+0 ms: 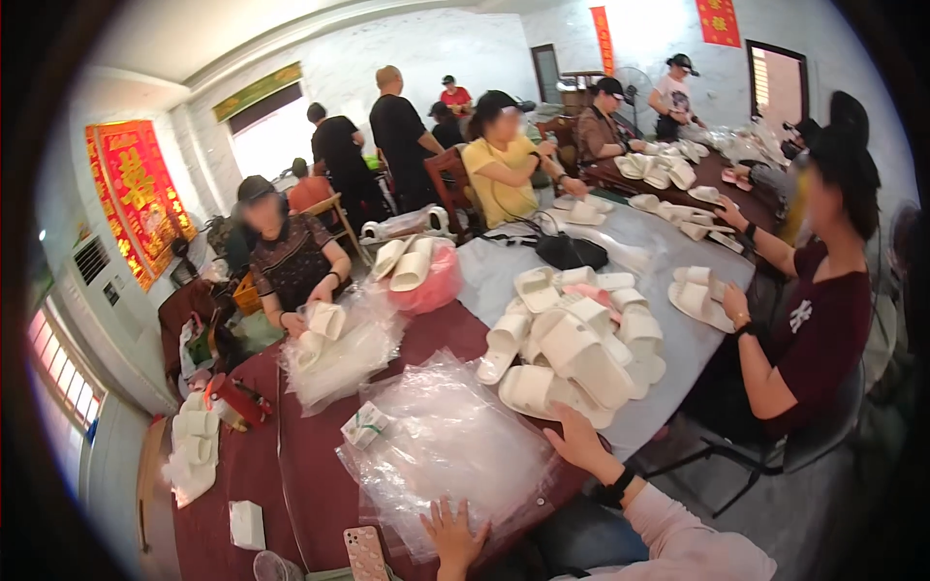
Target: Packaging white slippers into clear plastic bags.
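Note:
My left hand (453,535) lies with fingers spread on the near edge of a stack of clear plastic bags (446,436). My right hand (584,445) reaches forward with its fingers extended, at the near side of a heap of white slippers (581,339). Its fingertips are by the nearest white slipper (531,389); whether they touch it I cannot tell. Nothing shows in either palm. A small white and green packet (365,424) rests on the left part of the bags. One pink slipper (587,291) shows among the white ones.
A phone (364,554), a clear cup (276,566) and a white box (247,525) stand near the front edge. Across the table a person handles slippers over more bags (339,363). At right, another person holds a white slipper pair (699,295). Several others work behind.

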Motion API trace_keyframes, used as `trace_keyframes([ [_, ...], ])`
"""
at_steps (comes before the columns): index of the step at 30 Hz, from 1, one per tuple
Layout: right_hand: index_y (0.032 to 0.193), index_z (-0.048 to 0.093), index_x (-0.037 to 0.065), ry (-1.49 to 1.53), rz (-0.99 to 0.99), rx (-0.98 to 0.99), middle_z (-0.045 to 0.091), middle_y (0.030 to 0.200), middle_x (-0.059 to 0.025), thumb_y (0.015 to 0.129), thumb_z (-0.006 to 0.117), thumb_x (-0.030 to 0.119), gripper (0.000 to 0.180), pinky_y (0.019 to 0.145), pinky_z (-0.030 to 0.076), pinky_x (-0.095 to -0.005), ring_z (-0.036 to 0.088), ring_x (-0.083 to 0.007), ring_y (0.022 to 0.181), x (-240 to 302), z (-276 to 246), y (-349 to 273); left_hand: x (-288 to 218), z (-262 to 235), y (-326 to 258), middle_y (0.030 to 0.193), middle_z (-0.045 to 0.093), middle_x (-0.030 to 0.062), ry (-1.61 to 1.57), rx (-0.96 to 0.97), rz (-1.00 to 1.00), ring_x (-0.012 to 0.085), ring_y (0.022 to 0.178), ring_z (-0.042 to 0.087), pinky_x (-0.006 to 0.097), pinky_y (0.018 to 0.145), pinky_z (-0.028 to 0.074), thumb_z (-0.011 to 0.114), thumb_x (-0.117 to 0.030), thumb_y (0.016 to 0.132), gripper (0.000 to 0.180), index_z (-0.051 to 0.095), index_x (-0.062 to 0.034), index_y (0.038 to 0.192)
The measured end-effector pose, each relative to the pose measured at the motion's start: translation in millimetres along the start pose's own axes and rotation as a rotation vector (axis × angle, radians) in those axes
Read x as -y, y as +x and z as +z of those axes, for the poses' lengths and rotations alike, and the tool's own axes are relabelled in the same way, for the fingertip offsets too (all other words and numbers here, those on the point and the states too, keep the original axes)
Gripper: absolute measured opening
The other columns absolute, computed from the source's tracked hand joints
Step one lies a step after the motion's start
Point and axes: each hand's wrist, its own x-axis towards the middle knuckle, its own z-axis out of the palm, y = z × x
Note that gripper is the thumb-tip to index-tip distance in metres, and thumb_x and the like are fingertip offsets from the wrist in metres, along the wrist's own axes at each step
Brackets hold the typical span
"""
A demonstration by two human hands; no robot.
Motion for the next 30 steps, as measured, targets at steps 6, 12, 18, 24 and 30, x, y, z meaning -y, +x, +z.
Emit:
trace_keyframes([
  [6, 0.124, 0.049, 0.006, -0.054, 0.054, -0.171, 0.045, 0.129, -0.0248, 0.079, 0.065, 0.021, 0.050, 0.093, 0.040, -0.0493, 0.047, -0.0421, 0.114, -24, 17, 23, 0, 7, 1, 0.139, 0.038, 0.0241, -0.012, 0.010, -0.020, 0.0421, 0.132, 0.028, 0.062, 0.108, 0.007, 0.059, -0.054, 0.078, 0.065, 0.055, -0.0120, 0.127],
  [12, 0.113, 0.059, 0.008, -0.134, 0.157, -0.167, 0.031, 0.137, -0.0289, 0.079, 0.064, 0.021, 0.037, 0.098, 0.036, -0.0479, 0.041, -0.0444, 0.119, -36, 18, 69, -7, -1, 1, 0.138, 0.039, 0.0239, -0.042, -0.011, -0.030, 0.0422, 0.131, 0.030, 0.061, 0.109, 0.009, 0.059, -0.053, 0.078, 0.064, 0.055, -0.0116, 0.126],
  [18, 0.116, 0.059, 0.009, 0.053, 0.379, -0.380, 0.034, 0.132, -0.0275, 0.079, 0.064, 0.015, 0.038, 0.099, 0.035, -0.0455, 0.040, -0.0411, 0.119, -36, 18, 93, -6, 1, 1, 0.137, 0.040, 0.0243, -0.042, -0.013, -0.033, 0.0426, 0.130, 0.032, 0.060, 0.109, 0.009, 0.059, -0.052, 0.078, 0.063, 0.055, -0.0114, 0.126],
  [24, 0.113, 0.060, 0.010, 0.103, 0.192, -0.438, 0.039, 0.121, -0.0222, 0.078, 0.063, 0.011, 0.035, 0.095, 0.037, -0.0424, 0.045, -0.0367, 0.109, -34, 33, 92, -6, -1, -2, 0.138, 0.041, 0.0204, -0.021, 0.042, -0.037, 0.0404, 0.128, 0.034, 0.061, 0.104, 0.022, 0.055, -0.046, 0.084, 0.059, 0.049, -0.0115, 0.130],
  [30, 0.117, 0.059, 0.009, 0.223, 0.542, -0.569, 0.041, 0.122, -0.0236, 0.079, 0.062, 0.013, 0.038, 0.095, 0.037, -0.0408, 0.045, -0.0369, 0.111, -30, 43, 85, -7, -4, -2, 0.138, 0.041, 0.0194, -0.012, 0.004, -0.027, 0.0413, 0.128, 0.034, 0.062, 0.104, 0.021, 0.056, -0.046, 0.083, 0.058, 0.051, -0.0115, 0.128],
])
